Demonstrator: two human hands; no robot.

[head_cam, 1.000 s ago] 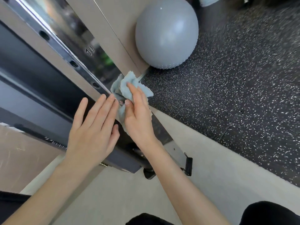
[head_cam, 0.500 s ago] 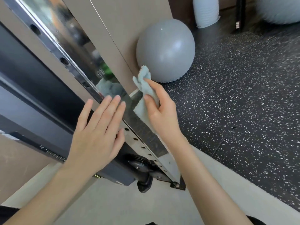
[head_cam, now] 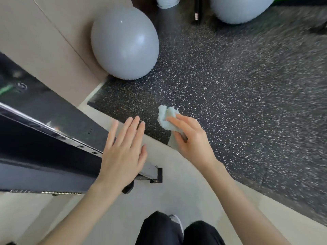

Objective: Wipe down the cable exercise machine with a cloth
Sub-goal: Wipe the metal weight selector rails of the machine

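Fingers [head_cam: 178, 119] of right hand [head_cam: 192, 140] were curled round crumpled pale-blue cloth [head_cam: 165, 118], above speckled black rubber floor [head_cam: 230, 103], apart from black-and-chrome cable machine frame [head_cam: 44, 138]. Left hand [head_cam: 123, 152] was flat, fingers straight, empty.

Left hand [head_cam: 122, 156] flat, right hand [head_cam: 192, 140] curled

Count of items, head view. Hands: two, one left hand [head_cam: 123, 156] and one right hand [head_cam: 191, 138]. Cloths: one, a pale blue cloth [head_cam: 167, 117]. Machines: one cable machine [head_cam: 44, 138], which stood along the left edge of the floor. Exercise balls: two, one grey ball [head_cam: 123, 45] and one paler ball [head_cam: 238, 7] that was cropped by the frame. White containers: one white container [head_cam: 167, 2], also cropped. Trousered legs: two. Shoes that showed: one shoe [head_cam: 175, 221].
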